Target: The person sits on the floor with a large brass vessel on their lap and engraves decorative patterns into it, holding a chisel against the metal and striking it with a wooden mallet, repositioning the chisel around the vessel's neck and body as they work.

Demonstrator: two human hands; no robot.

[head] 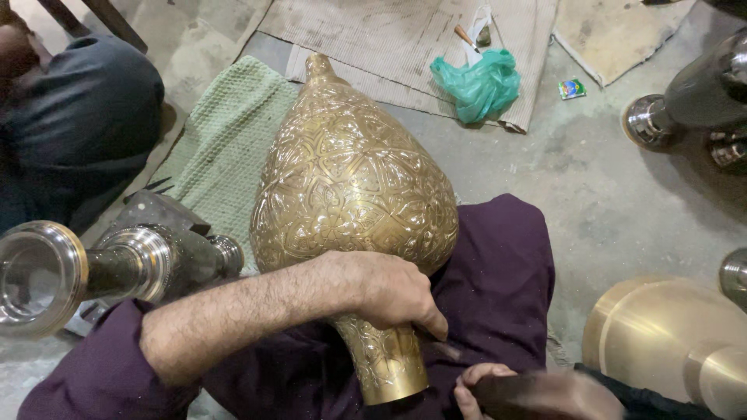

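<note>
My left forearm comes in from the lower left, bare below a pushed-up purple sleeve, and lies across my lap at a slight upward slant. My left hand (393, 295) sits at the end of it, knuckles up, curled into a loose fist, its fingers (432, 320) tucked downward and pinched together at their tips. My right hand (476, 385) shows only partly at the bottom edge, low and to the right of the left one; its fingers (465, 397) are curled closed, nails toward me, and the rest is blurred. My legs are folded under me in purple cloth.
</note>
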